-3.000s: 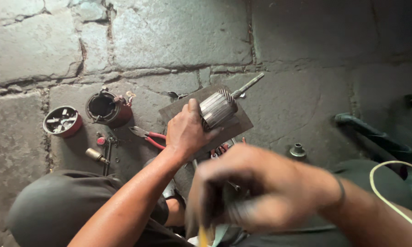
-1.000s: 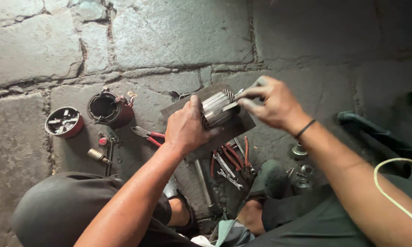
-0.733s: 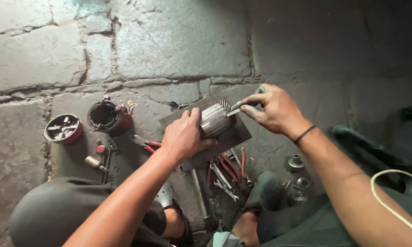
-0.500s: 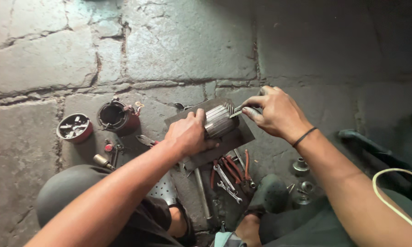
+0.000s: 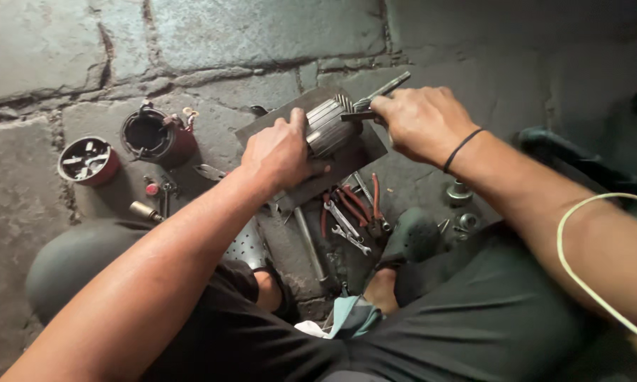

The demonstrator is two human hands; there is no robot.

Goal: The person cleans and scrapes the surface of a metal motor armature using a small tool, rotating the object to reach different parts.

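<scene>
left hand [image 5: 279,152] remains clamped on the ribbed metal rotor core [image 5: 330,126], which lies on a flat board [image 5: 364,152] on the stone floor [image 5: 262,28]; right hand [image 5: 417,120], earlier raised and blurred, now presses a thin metal tool [image 5: 378,93] against the core's end.

Bare forearms, no sleeves. Thin black band [image 5: 462,147] on right wrist. Black shorts [image 5: 467,318]. Dark clog [image 5: 412,237] on foot.

Dim, soft daylight from the upper left; right side shadowed, edges slightly blurred.
</scene>
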